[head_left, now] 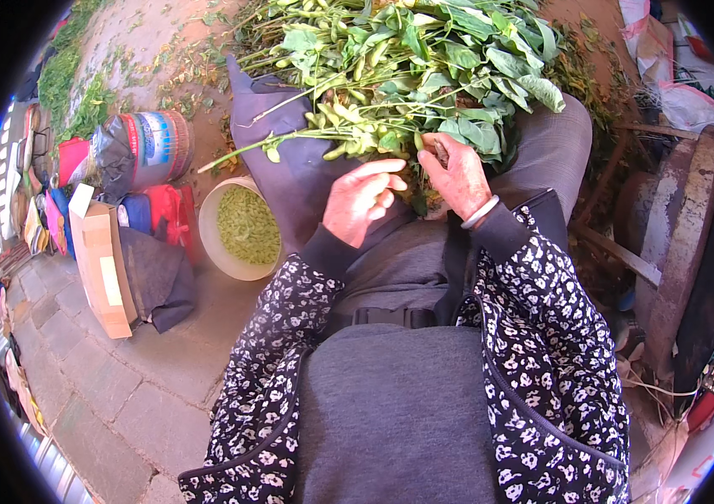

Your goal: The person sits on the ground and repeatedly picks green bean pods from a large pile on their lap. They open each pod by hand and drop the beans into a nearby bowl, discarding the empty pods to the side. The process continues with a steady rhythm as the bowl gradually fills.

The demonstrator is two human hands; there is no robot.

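Note:
A large heap of leafy soybean plants (395,57) with green pods lies across my lap. One stalk with a cluster of pods (344,123) points out to the left over my knee. My right hand (454,173), with a white bangle at the wrist, has a green pod (419,141) between thumb and index finger. Just left of it, below the pods, my left hand (366,201) has its fingers loosely curled and apart, with nothing seen in them. A white plastic bucket (209,236) of shelled green beans (247,227) stands by my left leg.
Left of the bucket are a cardboard box (95,271) with dark cloth (158,274), red bags (168,214) and a labelled round container (158,148). A rusty metal frame (672,252) stands close on the right, with white sacks (691,94) beyond. Loose leaves lie on the ground.

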